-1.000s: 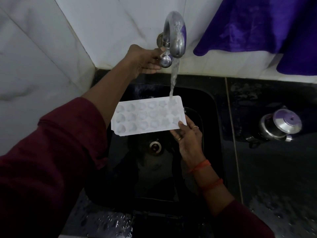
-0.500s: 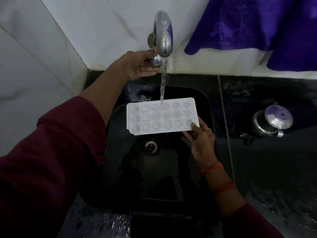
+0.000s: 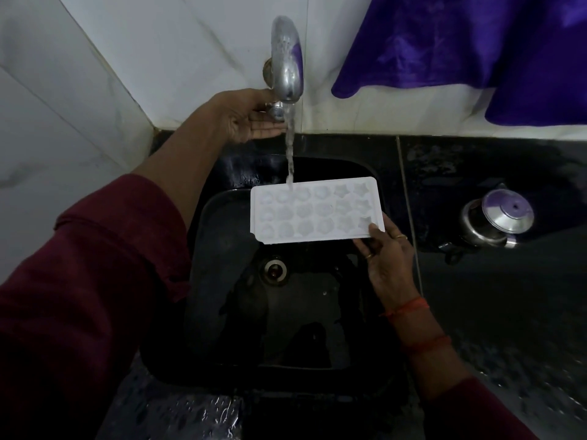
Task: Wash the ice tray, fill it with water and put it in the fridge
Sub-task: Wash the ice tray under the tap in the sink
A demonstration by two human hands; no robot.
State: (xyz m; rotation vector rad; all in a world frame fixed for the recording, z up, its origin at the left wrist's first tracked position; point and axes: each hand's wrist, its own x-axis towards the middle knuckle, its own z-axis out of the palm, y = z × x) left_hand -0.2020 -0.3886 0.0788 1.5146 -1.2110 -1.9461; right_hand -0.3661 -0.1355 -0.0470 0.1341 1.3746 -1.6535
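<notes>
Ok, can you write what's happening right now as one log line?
step: tray under tap | water: running onto tray's far edge | left hand: at tap knob | right hand: pinches tray corner over sink

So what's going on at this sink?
A person holds a white ice tray over the black sink, the right hand pinching its near right corner. Water runs from the tap onto the tray's far edge. The left hand is up at the tap's knob. A steel pot stands on the counter to the right.

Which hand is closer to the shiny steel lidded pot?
Right: the right hand holds the white ice tray left of the pot; the left hand is farther, at the chrome tap.
</notes>
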